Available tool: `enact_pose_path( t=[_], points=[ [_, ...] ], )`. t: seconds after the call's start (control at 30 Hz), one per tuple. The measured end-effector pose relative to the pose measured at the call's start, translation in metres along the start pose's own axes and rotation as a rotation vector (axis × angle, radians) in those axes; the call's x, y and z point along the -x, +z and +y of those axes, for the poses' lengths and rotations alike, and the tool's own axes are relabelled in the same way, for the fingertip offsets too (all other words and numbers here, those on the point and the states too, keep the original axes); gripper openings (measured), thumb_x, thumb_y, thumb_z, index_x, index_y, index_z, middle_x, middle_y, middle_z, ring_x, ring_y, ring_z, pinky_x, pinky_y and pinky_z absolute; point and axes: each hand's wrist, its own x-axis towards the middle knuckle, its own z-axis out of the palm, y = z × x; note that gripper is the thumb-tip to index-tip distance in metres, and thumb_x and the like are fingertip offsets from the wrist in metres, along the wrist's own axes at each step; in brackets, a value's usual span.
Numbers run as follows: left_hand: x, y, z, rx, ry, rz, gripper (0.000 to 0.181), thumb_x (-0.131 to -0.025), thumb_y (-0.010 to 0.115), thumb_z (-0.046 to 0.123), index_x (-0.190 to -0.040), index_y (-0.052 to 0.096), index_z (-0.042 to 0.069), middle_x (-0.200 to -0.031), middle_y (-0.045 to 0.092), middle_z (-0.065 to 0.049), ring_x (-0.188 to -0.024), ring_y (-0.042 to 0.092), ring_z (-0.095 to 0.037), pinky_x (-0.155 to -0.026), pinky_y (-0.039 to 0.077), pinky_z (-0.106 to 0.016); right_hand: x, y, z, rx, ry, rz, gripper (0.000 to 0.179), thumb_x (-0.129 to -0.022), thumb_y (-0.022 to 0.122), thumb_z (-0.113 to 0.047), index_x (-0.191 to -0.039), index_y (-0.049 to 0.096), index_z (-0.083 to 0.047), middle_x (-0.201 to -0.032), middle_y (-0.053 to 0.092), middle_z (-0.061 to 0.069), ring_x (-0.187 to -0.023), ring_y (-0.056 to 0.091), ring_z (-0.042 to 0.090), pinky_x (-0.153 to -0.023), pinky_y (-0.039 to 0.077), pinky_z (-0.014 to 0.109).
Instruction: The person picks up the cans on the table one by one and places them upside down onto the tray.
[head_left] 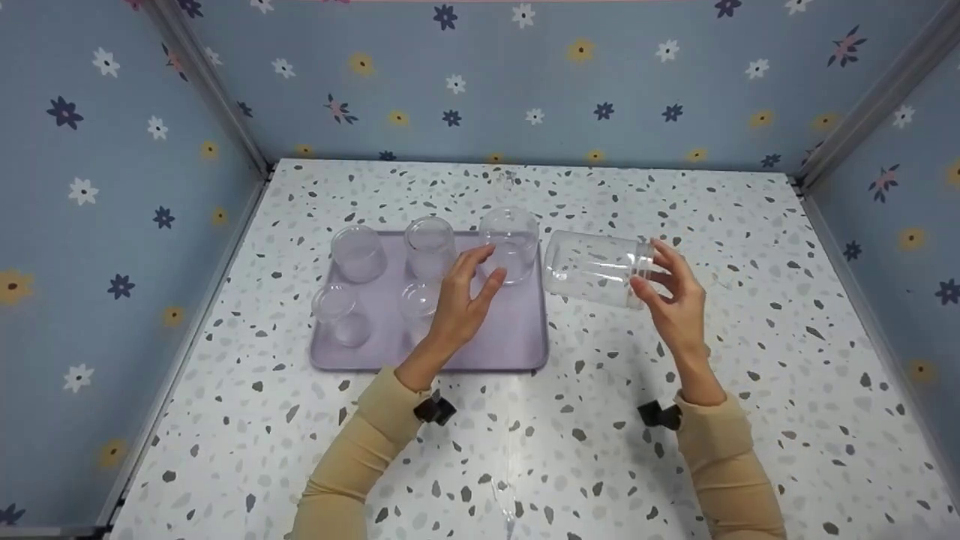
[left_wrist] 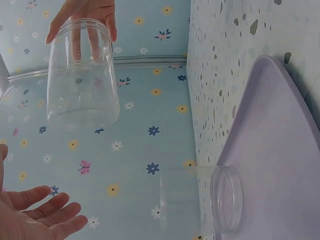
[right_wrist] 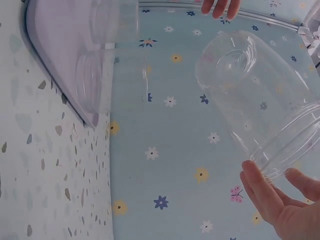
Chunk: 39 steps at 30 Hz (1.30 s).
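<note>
My right hand (head_left: pixel 679 307) grips a large clear jar (head_left: pixel 592 266) by its threaded neck. The jar is tilted on its side above the table, its base pointing left toward the tray, and looks empty. In the left wrist view the same jar (left_wrist: pixel 82 80) hangs from the right fingers. Over the lilac tray (head_left: pixel 517 341), my left hand (head_left: pixel 459 304) is raised with fingers spread, holding nothing. Several clear jars stand on the tray; one (head_left: pixel 510 247) is at its back right corner, near the left fingertips. The right wrist view shows a threaded rim (right_wrist: pixel 90 80) resting mouth down.
Toward the tray's left side are a tall jar (head_left: pixel 430 247), a wide one (head_left: pixel 358 253) and a smaller one (head_left: pixel 335 304). My left forearm partly covers another small jar (head_left: pixel 417 300). Flower-patterned panels (head_left: pixel 525 82) enclose the speckled table (head_left: pixel 750 300) at the back and sides.
</note>
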Motion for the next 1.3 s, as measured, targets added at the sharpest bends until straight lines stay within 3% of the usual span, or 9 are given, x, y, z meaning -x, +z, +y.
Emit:
enact_pose_path(
  t=[0.27, 0.33, 0.57, 0.87, 1.13, 1.3],
  points=[
    [0.004, 0.012, 0.000, 0.090, -0.020, -0.038, 0.071, -0.085, 0.041, 0.057, -0.125, 0.045, -0.001, -0.121, 0.048, -0.014, -0.110, 0.045, -0.027, -0.083, 0.041, -0.040, 0.008, 0.004, 0.026, -0.150, 0.023, -0.047, 0.050, -0.083, 0.058, -0.012, -0.129, 0.043, 0.001, -0.114, 0.051, 0.021, -0.093, 0.054, 0.032, -0.072, 0.050, 0.027],
    [0.005, 0.013, 0.004, 0.118, -0.025, -0.053, 0.075, -0.084, 0.041, 0.058, -0.126, 0.043, -0.004, -0.123, 0.046, -0.017, -0.112, 0.043, -0.029, -0.084, 0.041, -0.042, 0.010, 0.006, 0.031, -0.199, 0.018, -0.061, 0.050, -0.084, 0.058, -0.016, -0.129, 0.043, 0.000, -0.113, 0.050, 0.024, -0.094, 0.055, 0.031, -0.071, 0.051, 0.029],
    [0.006, 0.005, 0.037, 0.191, -0.005, -0.098, 0.080, -0.083, 0.046, 0.057, -0.128, 0.036, -0.009, -0.124, 0.042, -0.023, -0.114, 0.040, -0.031, -0.086, 0.039, -0.041, 0.015, 0.017, 0.035, -0.287, 0.029, -0.100, 0.058, -0.084, 0.060, -0.033, -0.128, 0.043, 0.000, -0.113, 0.049, 0.026, -0.091, 0.058, 0.027, -0.066, 0.052, 0.033],
    [0.009, 0.007, 0.041, 0.260, 0.027, -0.141, 0.095, -0.076, 0.053, 0.062, -0.133, 0.026, -0.009, -0.131, 0.034, -0.024, -0.116, 0.036, -0.035, -0.085, 0.039, -0.048, 0.021, 0.030, 0.035, -0.327, 0.076, -0.149, 0.063, -0.085, 0.055, -0.041, -0.130, 0.039, 0.001, -0.112, 0.046, 0.033, -0.091, 0.058, 0.029, -0.065, 0.052, 0.036],
    [0.014, 0.011, 0.040, 0.298, 0.000, -0.139, 0.095, -0.072, 0.062, 0.053, -0.136, 0.022, -0.005, -0.133, 0.031, -0.020, -0.116, 0.036, -0.031, -0.085, 0.040, -0.048, 0.023, 0.034, 0.034, -0.349, 0.094, -0.177, 0.057, -0.089, 0.050, -0.037, -0.130, 0.039, 0.001, -0.114, 0.045, 0.031, -0.092, 0.058, 0.031, -0.066, 0.052, 0.037],
    [0.016, 0.013, 0.036, 0.350, 0.031, -0.126, 0.087, -0.074, 0.068, 0.035, -0.134, 0.023, -0.007, -0.130, 0.031, -0.026, -0.112, 0.038, -0.034, -0.081, 0.042, -0.051, 0.023, 0.034, 0.034, -0.340, 0.105, -0.179, 0.059, -0.088, 0.050, -0.039, -0.130, 0.039, 0.001, -0.115, 0.044, 0.034, -0.092, 0.057, 0.030, -0.066, 0.052, 0.036]
  ],
)
